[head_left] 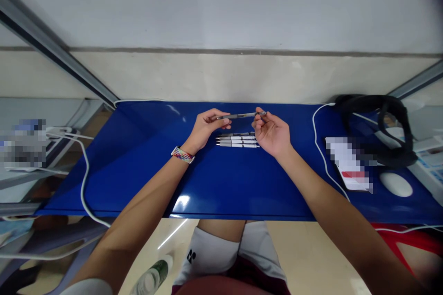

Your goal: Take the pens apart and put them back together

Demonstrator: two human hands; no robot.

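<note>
Above the blue table a pen (242, 115) with a clear barrel is held level between my two hands. My left hand (209, 125) pinches its left end, thumb against fingers. At the other end, the fingers of my right hand (272, 130) close around the pen's tip, palm partly turned up. Below it, several white and grey pens (237, 141) lie side by side on the table, their dark tips pointing left. My right hand hides part of their right ends.
On the right of the blue table (221, 179) are a phone (350, 166), a white mouse (396, 184), a black headset-like strap (377, 124) and a white cable (320, 147). A bottle (154, 276) stands on the floor below. Metal posts rise at both sides.
</note>
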